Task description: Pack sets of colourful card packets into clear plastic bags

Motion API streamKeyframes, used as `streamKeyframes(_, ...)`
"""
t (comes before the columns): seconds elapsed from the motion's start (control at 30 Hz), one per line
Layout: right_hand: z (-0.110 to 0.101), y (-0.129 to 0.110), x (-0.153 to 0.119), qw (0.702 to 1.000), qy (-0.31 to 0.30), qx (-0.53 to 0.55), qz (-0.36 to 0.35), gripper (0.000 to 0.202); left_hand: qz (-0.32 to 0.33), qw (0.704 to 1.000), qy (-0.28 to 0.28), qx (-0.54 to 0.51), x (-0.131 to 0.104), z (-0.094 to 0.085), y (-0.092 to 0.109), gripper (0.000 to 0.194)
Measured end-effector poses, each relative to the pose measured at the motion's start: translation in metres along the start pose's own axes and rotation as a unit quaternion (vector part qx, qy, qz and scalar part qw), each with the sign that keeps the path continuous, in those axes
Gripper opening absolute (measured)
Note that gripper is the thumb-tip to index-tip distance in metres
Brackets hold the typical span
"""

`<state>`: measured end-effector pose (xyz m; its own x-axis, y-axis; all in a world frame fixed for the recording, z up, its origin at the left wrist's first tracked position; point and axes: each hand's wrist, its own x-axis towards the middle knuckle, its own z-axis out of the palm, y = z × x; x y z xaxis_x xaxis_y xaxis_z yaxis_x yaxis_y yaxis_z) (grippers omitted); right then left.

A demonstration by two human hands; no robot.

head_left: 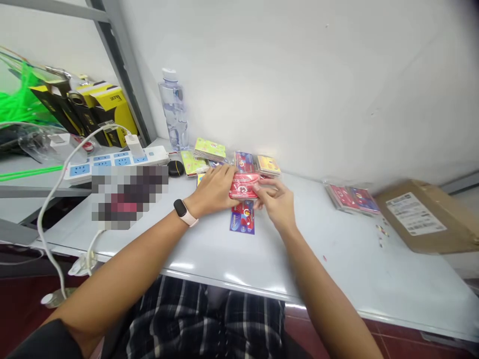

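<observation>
A stack of small red cards or booklets (243,185) is held between my two hands above the table. My left hand (216,189), with a pink-banded watch on its wrist, closes over the stack's left side. Thumb and fingers of my right hand (277,202) pinch its right edge. Just below the stack, a purple and red card (242,223) lies flat on the table, partly covered. Behind my hands sit a purple and red stack (245,162), a yellow stack (268,165) and green stacks (209,148).
A clear water bottle (174,112) stands by the wall. Left are a power strip (107,162) with white cables, a small black case (175,168) and yellow-black boxes (108,107). Right are more packed cards (341,195) and a cardboard box (430,214) on the grey table (337,289).
</observation>
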<state>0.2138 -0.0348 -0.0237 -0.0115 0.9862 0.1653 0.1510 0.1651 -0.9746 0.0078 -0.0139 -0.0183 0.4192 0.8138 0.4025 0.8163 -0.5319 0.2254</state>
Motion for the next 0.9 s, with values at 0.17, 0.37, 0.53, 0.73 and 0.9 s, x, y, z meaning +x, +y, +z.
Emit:
streamKeyframes(0.17,0.013,0.004,-0.011,0.987,-0.101,-0.104,-0.072,0.034,0.002,0.999,-0.029,0.025,-0.001,0.000,0.000,0.047)
streamKeyframes(0.37,-0.007,0.008,0.000,0.990,-0.013,-0.133,-0.045,0.028,-0.038,0.999,-0.001,0.025,0.000,-0.003,-0.001,0.048)
streamKeyframes(0.53,-0.022,0.014,0.007,0.965,-0.057,-0.249,-0.062,0.021,-0.065,0.997,-0.006,0.029,0.002,-0.005,0.000,0.049)
streamKeyframes(0.73,-0.024,0.021,0.005,0.931,-0.165,-0.324,-0.034,0.043,-0.059,0.998,-0.007,0.034,0.002,-0.005,-0.001,0.048)
streamKeyframes(0.9,-0.022,0.014,0.006,0.936,-0.162,-0.314,-0.001,0.044,-0.062,0.997,-0.002,0.035,0.002,-0.004,-0.002,0.048)
